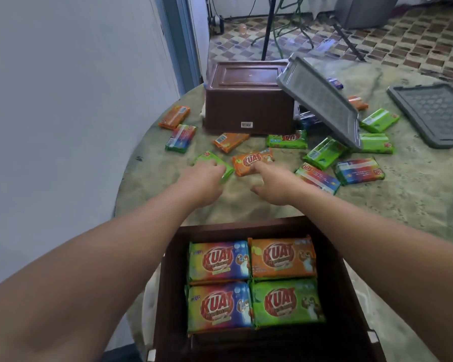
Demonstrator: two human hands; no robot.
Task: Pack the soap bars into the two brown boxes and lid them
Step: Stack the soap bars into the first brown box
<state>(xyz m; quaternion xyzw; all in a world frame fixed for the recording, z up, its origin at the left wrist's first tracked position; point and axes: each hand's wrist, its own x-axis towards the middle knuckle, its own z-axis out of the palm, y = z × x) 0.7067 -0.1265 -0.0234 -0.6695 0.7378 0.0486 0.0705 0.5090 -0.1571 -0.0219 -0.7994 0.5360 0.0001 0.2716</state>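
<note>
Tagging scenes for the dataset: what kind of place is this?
Likely a room in a home, not a factory: patterned tiled floor, a round table with a worn cloth, a stand's legs and loose cables on the floor.

The near brown box (345, 296) is cut off by the bottom edge.

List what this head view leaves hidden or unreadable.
- Far brown box: upside down, so its inside is hidden.
- Blue bars: mostly covered by the tilted grey lid.
- Near brown box: cut off by the bottom edge.
- Left hand on a green bar: fingertips blurred, grip unclear.
</note>
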